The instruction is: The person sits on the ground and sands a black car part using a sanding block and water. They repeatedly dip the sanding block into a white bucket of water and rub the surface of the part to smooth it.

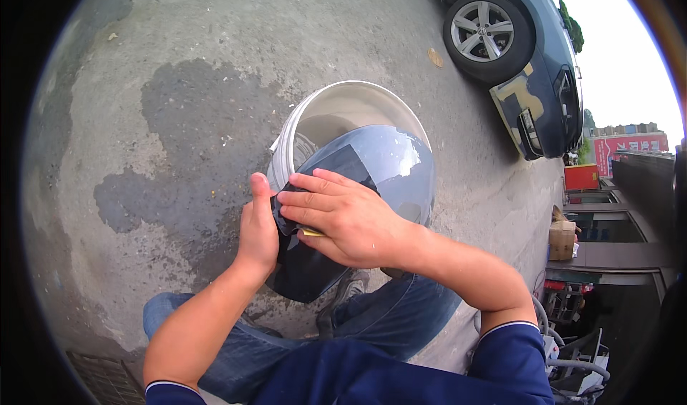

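A curved, glossy grey-and-black panel [408,176] rests tilted on the rim of a white bucket [300,111]. My left hand [257,226] grips the panel's left edge, thumb pointing up, fingers mostly hidden behind it. My right hand [343,212] lies over the panel's darker part, fingers extended side by side, with a thin yellow pad [312,232] held beneath them. A dark rectangular patch [343,163], perhaps a sheet, shows just above those fingers; I cannot tell whether it is separate from the panel.
My jeaned legs [386,312] flank the panel on stained concrete [164,147]. A car [537,111] with a patched bumper stands upper right. At right are a cardboard box [562,240], a red container [581,177] and metal equipment with hoses [576,366].
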